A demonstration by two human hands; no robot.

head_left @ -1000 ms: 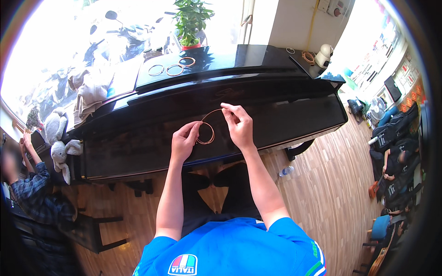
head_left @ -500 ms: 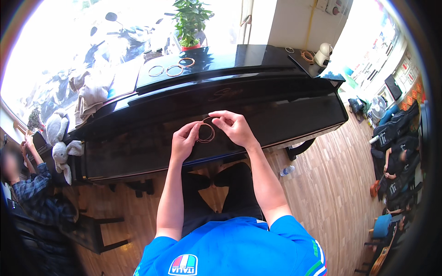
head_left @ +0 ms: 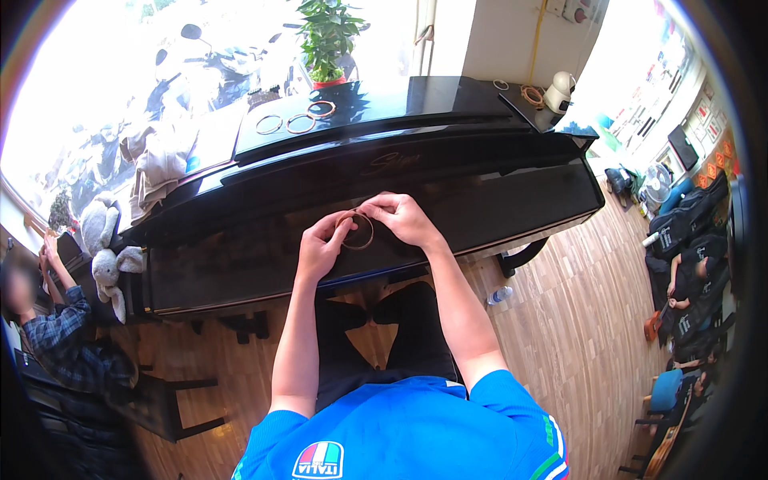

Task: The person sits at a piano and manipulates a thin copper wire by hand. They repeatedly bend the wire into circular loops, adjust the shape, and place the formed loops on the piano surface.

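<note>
Above the black lid of the piano (head_left: 496, 188), a thin copper-coloured coiled string (head_left: 358, 248), like a guitar string, hangs as a ring between my two hands. My left hand (head_left: 320, 245) pinches the left side of the ring between thumb and fingers. At its upper right, my right hand (head_left: 408, 221) pinches the string close to the left fingertips. The string's loose end is too fine to make out. More coils lie on the piano top: a silvery one (head_left: 270, 133), a golden one (head_left: 301, 133) and an orange-brown one (head_left: 322, 102).
A potted plant (head_left: 326, 40) and a white camera-like device (head_left: 558, 92) stand at the piano's back. Other coils (head_left: 531, 97) lie beside the device. Left are a plush rabbit (head_left: 106, 268) and a seated person (head_left: 56, 320). A bottle (head_left: 500, 295) is on the floor at right.
My right hand has drawn in toward my left, and its fingers have closed down on the string at the top of the ring. The coil's loops lie closer together.
</note>
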